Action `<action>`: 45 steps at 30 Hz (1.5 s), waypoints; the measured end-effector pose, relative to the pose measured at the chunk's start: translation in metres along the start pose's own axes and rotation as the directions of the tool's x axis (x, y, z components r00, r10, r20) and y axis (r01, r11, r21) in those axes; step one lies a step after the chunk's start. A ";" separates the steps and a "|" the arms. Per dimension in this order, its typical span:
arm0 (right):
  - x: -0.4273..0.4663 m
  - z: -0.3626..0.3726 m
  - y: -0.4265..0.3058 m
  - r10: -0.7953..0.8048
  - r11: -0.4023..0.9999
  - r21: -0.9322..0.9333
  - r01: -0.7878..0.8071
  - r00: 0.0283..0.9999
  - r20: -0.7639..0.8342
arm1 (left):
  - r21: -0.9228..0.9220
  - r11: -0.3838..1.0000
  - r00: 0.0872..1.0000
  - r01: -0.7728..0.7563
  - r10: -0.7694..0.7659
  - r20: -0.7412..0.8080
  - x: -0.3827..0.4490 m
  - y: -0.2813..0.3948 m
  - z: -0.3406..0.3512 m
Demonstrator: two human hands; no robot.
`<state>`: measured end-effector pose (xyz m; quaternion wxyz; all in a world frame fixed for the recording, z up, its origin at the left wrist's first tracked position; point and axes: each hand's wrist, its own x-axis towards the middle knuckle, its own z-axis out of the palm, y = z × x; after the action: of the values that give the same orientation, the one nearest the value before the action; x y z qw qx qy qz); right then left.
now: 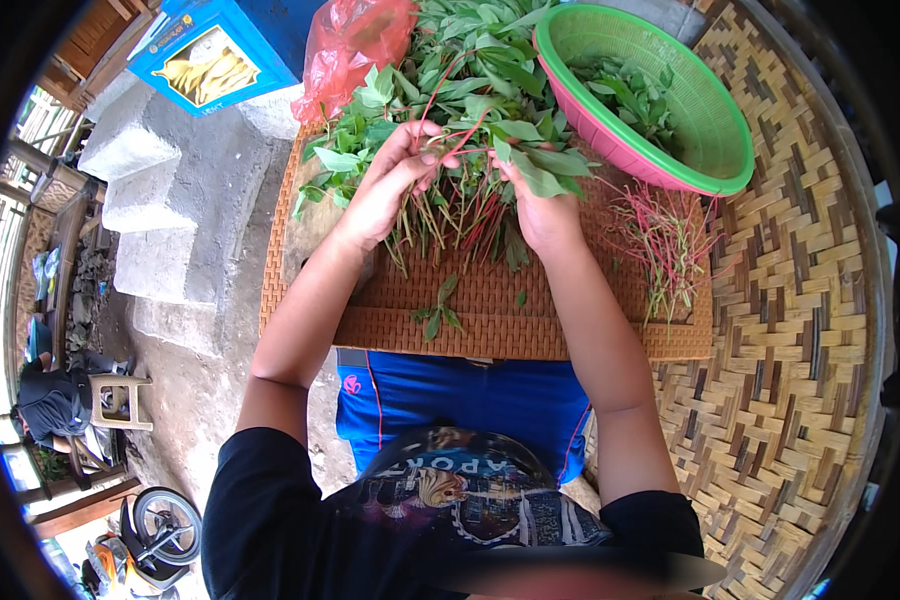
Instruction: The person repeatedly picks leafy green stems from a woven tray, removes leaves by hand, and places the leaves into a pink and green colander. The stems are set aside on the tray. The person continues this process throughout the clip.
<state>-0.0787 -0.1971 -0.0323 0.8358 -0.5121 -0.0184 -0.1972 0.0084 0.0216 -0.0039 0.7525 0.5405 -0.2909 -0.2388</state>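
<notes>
My left hand [399,180] pinches thin red leaf stalks between thumb and fingers. In my right hand [546,214] are broad green leaves [536,169] on red stalks that reach across to the left fingertips. Both hands are above a large heap of leafy greens [450,97], whose cut stems point towards me on a brown woven table [510,334]. Right of the heap, a green and pink plastic basket [735,131] leans at a tilt with picked leaves [637,97] inside. Bare red and green stalks [667,251] lie in a pile below the basket.
A loose leafy sprig [440,309] lies near the table's front edge. Beyond the heap are a red plastic bag [356,49] and a blue box [214,64]. Concrete steps [157,180] rise at left; a woven bamboo wall [787,300] borders the right. Another person [49,401] is far left.
</notes>
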 end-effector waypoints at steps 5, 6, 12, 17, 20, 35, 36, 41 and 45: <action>-0.002 0.001 0.000 -0.086 0.989 -0.112 0.100 0.989 0.122 | 0.036 0.984 0.980 -0.173 0.176 -0.093 -0.003 -0.005 0.018; -0.002 0.001 -0.001 -0.148 0.976 -0.139 0.170 0.976 0.158 | 0.088 0.964 0.960 -0.251 0.260 -0.102 -0.003 -0.008 0.022; -0.002 0.003 -0.004 -0.203 0.930 -0.260 0.260 0.952 0.228 | 0.885 0.364 0.812 -0.290 0.583 0.026 -0.002 -0.011 0.027; -0.004 0.005 -0.004 -0.131 0.966 -0.194 0.173 0.969 0.208 | 0.927 0.247 0.629 -0.284 0.777 -0.014 -0.007 -0.012 0.029; -0.007 0.011 -0.001 0.001 0.999 -0.035 0.003 0.993 0.122 | 0.932 0.129 0.515 -0.338 0.855 0.068 -0.007 -0.013 0.025; -0.001 0.009 -0.007 0.229 0.965 -0.161 -0.206 0.962 0.145 | 0.802 0.495 0.837 -0.335 0.547 0.012 -0.008 -0.017 0.029; 0.001 0.006 -0.008 0.244 0.965 -0.138 -0.225 0.958 0.148 | 0.789 0.517 0.835 -0.332 0.550 -0.008 -0.007 -0.020 0.028; 0.003 0.005 -0.009 0.247 0.960 -0.164 -0.228 0.964 0.103 | 0.691 0.634 0.838 -0.347 0.540 -0.075 -0.002 -0.026 0.026; 0.005 0.003 -0.013 0.228 0.945 -0.229 -0.235 0.972 -0.055 | 0.733 0.621 0.876 -0.279 0.477 -0.071 -0.002 -0.018 0.023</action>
<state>-0.0783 -0.2007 -0.0187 0.7872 -0.6028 0.0766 -0.1055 -0.0101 0.0021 -0.0159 0.5532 0.7370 -0.3665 0.1280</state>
